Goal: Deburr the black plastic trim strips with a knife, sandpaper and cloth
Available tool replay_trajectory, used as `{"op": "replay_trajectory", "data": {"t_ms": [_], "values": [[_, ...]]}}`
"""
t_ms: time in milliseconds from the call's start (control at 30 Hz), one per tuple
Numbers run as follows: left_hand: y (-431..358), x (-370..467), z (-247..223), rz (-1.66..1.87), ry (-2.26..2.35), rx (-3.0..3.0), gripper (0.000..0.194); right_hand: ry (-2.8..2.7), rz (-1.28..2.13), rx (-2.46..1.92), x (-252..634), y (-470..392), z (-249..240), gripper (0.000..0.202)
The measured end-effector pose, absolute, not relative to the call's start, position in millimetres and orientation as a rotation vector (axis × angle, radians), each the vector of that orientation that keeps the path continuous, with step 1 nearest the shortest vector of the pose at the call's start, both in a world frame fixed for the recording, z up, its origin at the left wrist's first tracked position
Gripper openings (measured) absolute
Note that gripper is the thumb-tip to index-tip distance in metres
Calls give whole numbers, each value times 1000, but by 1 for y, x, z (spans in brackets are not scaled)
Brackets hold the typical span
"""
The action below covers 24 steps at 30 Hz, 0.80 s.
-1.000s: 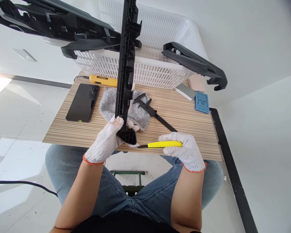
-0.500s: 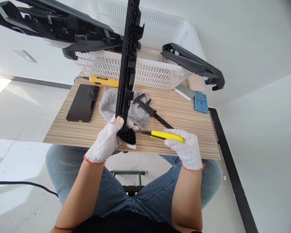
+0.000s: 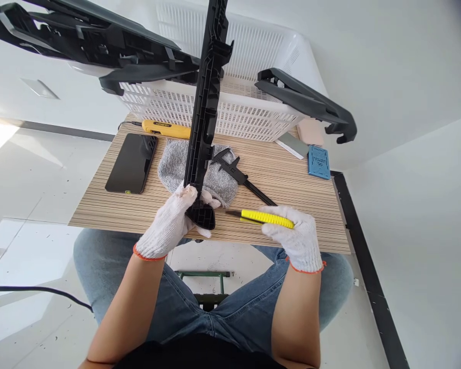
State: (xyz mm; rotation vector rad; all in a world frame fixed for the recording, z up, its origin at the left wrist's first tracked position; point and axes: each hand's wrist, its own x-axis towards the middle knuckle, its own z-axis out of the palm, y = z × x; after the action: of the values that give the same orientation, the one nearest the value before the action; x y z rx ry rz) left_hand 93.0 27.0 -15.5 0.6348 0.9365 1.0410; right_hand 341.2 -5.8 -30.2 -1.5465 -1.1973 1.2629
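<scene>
A long black plastic part stands up from the table's front edge, ribbed side in view. My left hand, in a white knit glove with an orange cuff, is closed round its lower end, some fingers hidden behind it. In my gloved right hand is a yellow-handled knife, its dark blade pointing left, a short gap from the part's wide foot. Behind the part lies a grey cloth, with a black caliper partly on it.
On the wooden table lie a phone, a yellow tool and a blue block. Behind them stands a white basket, with black parts across its left and another part over its right rim.
The long part's upper end has tilted slightly to the right. My right hand and the knife have shifted a little right and down, and more of the dark blade shows.
</scene>
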Motion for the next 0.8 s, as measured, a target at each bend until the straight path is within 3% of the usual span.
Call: {"op": "replay_trajectory", "data": {"t_ms": [800], "values": [[28, 91, -21, 1029, 929, 647, 43, -1267, 1266, -1544, 342, -7, -29, 36]]}}
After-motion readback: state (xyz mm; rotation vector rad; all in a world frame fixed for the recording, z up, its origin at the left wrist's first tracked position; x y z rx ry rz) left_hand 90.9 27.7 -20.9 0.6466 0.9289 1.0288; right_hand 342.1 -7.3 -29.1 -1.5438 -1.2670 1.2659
